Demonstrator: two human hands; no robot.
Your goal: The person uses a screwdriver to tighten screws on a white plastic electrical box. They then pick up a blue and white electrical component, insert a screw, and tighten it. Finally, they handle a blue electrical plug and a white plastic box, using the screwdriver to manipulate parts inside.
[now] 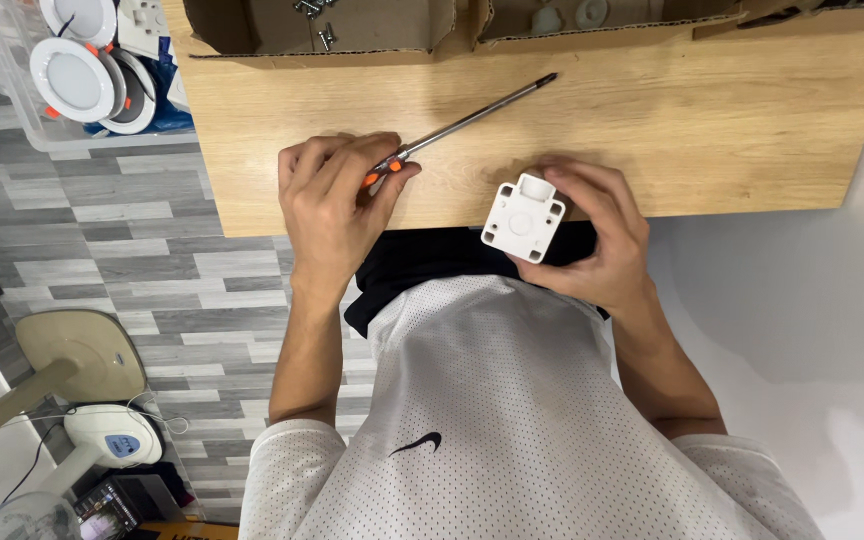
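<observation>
Spanning the upper part of the head view, a light wooden tabletop carries everything in play, with two open cardboard boxes along its far edge at twelve o'clock; the one toward eleven o'clock holds a few loose screws. Off the table at ten o'clock, a clear plastic bin on the grey plank floor holds round white recessed light fittings with orange clips.

At the near table edge, the left hand is curled shut around the orange-and-black handle of a long screwdriver, whose slim metal shaft lies flat on the wood and points toward one o'clock. Well apart from it, at three o'clock of that hand, the right hand grips a small white square plastic housing between thumb and fingers, just over the table's front edge.
</observation>
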